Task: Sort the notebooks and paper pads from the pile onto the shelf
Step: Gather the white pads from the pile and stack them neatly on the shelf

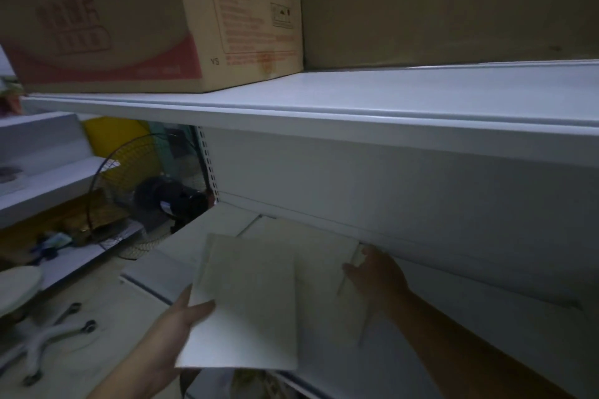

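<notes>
The box [129, 10] is cut off at the top edge, its print blurred. The left hand [175, 321] is partly hidden under a pad [252, 301].

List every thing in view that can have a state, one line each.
left hand: grips the front notebook's lower left edge.
front notebook: closed, held tilted before the lower shelf.
right hand: grips the rear pad's right edge.
rear pad: closed, partly hidden behind the front notebook.
cardboard box: upright on the upper shelf, top out of view.
fan: running or not, cannot tell.
</notes>
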The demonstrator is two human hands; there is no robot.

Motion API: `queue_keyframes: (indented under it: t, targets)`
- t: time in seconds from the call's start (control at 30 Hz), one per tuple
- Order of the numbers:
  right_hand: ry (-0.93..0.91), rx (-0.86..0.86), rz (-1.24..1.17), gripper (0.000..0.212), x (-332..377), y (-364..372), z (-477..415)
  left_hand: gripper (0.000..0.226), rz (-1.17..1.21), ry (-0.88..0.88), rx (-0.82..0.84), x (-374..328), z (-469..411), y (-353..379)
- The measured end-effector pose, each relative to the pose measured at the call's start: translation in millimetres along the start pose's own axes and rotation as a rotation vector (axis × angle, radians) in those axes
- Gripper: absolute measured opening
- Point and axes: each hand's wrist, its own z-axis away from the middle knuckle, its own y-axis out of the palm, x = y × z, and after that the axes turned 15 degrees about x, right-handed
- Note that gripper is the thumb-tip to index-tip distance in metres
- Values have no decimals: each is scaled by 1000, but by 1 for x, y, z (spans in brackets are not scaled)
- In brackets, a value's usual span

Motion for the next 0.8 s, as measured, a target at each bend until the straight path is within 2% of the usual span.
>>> queue_keyframes:
  t: [0.1, 0.17, 0.27, 0.33, 0.37, 0.47, 0.53, 0.57, 0.6, 0.67, 0.7, 0.8]
  targets:
    - [49, 27, 187, 90, 14, 8, -8, 34, -34, -31, -51, 0, -3, -15]
    - [72, 98, 307, 101, 20, 19, -15, 33, -45, -40, -40, -1, -9, -29]
    - [77, 184, 411, 107, 21, 32, -21, 33, -72, -40, 45, -8, -21, -48]
    - [77, 221, 416, 101, 20, 29, -24, 44, -115, -35, 121, -17, -28, -60]
    - [77, 267, 415, 106, 19, 24, -25, 46, -143, -29, 152, -21, -32, -66]
    - [86, 437, 398, 155, 21, -1, -20, 44, -151, -15, 234, -31, -48, -93]
    - [115, 436, 373, 168, 24, -11, -16, 50, -83, -19, 284, -35, -61, -112]
    - [145, 388, 348, 164, 26, -10, -13, 54, -48, -28, 300, -38, -66, -119]
    - [176, 304, 339, 150, 30, -5, -10, 53, 13, -33, 323, -39, -72, -125]
    - [239, 91, 333, 107, 35, 15, -10, 39, 114, -14, 356, -44, -81, -131]
    - [286, 37, 318, 102, 40, 25, -10, 38, 136, -10, 365, -47, -84, -133]
    - [401, 48, 116, 107, 39, 30, -14, 37, 221, 18, 380, -49, -91, -140]
